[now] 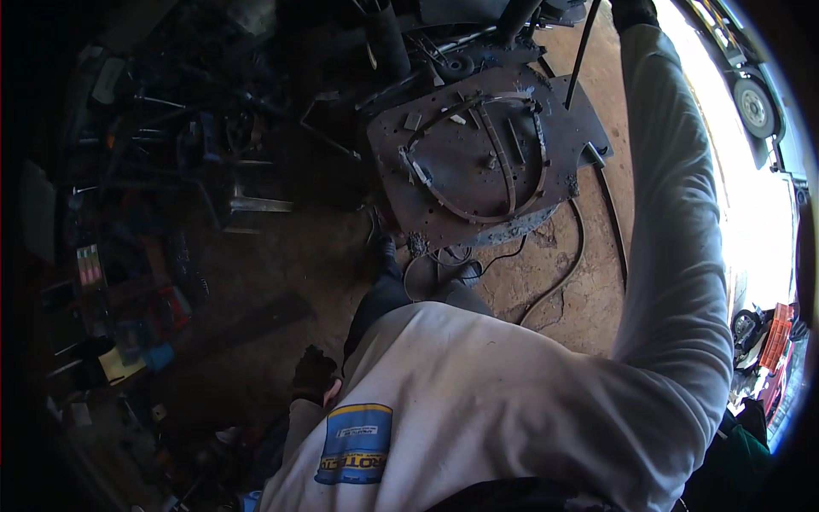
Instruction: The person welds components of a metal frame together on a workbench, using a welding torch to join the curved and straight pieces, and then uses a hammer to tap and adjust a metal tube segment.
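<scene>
My right arm reaches far forward in a pale sleeve. Its dark-gloved right hand [633, 13] is cut off by the top edge, so its fingers do not show. A thin dark rod [583, 55] slants down near it to the metal table; whether the hand touches it I cannot tell. My left hand [316, 372], also dark-gloved, hangs low beside my body in shadow, its fingers too dark to make out. A curved flat-bar metal frame [510, 162], rounded with a bar across it, lies on the dark metal table [461, 192] in front of me.
Small metal pieces [413, 121] lie on the table. Below it, a hose [581, 247] and cables run over the brown floor. Dark tools and metal parts [260, 205] crowd the left side. A red crate [775, 338] stands far right, with a vehicle wheel [754, 107] beyond in bright light.
</scene>
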Action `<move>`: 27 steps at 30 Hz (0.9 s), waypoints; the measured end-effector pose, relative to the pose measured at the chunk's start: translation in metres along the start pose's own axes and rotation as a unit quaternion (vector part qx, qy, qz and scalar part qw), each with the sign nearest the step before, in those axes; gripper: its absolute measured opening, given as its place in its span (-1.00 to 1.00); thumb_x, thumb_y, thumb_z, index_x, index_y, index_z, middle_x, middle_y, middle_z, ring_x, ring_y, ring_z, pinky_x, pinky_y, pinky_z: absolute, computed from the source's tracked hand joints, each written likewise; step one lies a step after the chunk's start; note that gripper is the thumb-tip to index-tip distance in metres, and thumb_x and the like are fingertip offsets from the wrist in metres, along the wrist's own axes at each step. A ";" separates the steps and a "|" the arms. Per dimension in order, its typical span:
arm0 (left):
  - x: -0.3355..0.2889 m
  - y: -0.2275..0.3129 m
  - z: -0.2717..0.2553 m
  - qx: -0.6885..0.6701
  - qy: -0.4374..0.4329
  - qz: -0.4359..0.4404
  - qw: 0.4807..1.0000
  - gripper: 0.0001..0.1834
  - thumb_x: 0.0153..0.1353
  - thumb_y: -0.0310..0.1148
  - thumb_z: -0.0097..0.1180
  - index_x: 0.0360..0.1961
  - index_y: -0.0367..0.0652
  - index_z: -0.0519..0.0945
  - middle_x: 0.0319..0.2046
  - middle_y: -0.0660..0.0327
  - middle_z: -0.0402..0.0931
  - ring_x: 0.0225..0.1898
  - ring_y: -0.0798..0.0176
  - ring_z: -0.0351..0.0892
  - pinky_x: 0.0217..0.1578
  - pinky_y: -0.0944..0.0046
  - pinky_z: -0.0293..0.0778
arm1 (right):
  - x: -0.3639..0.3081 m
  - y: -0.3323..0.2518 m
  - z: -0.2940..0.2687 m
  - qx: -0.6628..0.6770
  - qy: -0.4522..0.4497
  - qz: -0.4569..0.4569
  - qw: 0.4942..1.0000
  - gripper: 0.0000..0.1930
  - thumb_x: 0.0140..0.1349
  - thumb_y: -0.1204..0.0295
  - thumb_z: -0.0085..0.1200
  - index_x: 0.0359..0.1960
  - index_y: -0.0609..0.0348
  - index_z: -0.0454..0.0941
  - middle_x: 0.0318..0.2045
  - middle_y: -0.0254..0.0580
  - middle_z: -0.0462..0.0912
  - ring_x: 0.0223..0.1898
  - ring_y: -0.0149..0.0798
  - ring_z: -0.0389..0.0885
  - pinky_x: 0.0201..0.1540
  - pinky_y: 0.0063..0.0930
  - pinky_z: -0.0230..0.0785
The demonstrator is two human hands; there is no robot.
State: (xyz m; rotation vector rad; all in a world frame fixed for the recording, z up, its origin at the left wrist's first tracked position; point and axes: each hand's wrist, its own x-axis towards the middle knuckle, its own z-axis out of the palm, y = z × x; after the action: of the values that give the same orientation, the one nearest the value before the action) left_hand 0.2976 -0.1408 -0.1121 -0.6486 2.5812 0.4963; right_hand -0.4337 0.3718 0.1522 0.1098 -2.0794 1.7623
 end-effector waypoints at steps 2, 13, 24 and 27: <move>0.007 -0.006 0.012 0.004 0.035 -0.023 0.999 -0.75 -0.09 -0.13 0.33 -0.40 0.00 0.74 -0.08 0.01 0.63 -0.10 0.01 0.64 -0.01 -0.12 0.49 | -0.003 -0.031 -0.014 -0.027 -0.008 -0.063 0.998 -0.63 0.29 0.22 0.22 -0.05 0.27 0.51 -0.44 -0.31 0.53 -0.48 -0.37 0.46 -0.43 -0.43 0.37; 0.206 0.111 -0.069 -0.337 0.102 0.173 0.920 -0.77 0.31 -0.45 0.17 -0.02 -0.21 0.61 -0.14 0.23 0.62 -0.12 0.29 0.59 -0.03 0.26 0.52 | -0.199 0.012 -0.245 0.063 0.066 0.059 0.994 -0.52 0.27 0.24 0.25 0.10 0.31 0.46 -0.25 -0.07 0.64 -0.36 -0.12 0.68 -0.32 -0.24 0.61; 0.316 0.275 -0.183 -0.238 0.118 0.434 0.861 -0.68 0.23 -0.42 0.28 0.02 -0.16 0.63 -0.10 0.15 0.62 -0.08 0.19 0.62 -0.02 0.20 0.54 | -0.501 0.027 -0.241 0.145 0.212 0.099 0.961 -0.54 0.20 0.24 0.31 0.02 0.23 0.46 -0.30 -0.13 0.66 -0.32 -0.16 0.70 -0.25 -0.17 0.61; 0.343 0.330 -0.203 -0.111 0.100 0.560 0.815 -0.66 0.21 -0.36 0.28 0.03 -0.09 0.64 -0.07 0.10 0.65 0.00 0.06 0.62 0.02 0.13 0.54 | -0.576 -0.024 -0.200 0.058 0.260 0.203 0.942 -0.55 0.20 0.20 0.31 0.00 0.18 0.47 -0.31 -0.15 0.65 -0.32 -0.16 0.70 -0.23 -0.22 0.61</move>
State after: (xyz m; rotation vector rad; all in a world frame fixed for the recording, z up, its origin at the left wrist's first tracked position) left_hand -0.2093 -0.0794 -0.0304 0.9351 2.8813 1.1199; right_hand 0.1505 0.4436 -0.0078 -0.7237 -1.6842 1.8744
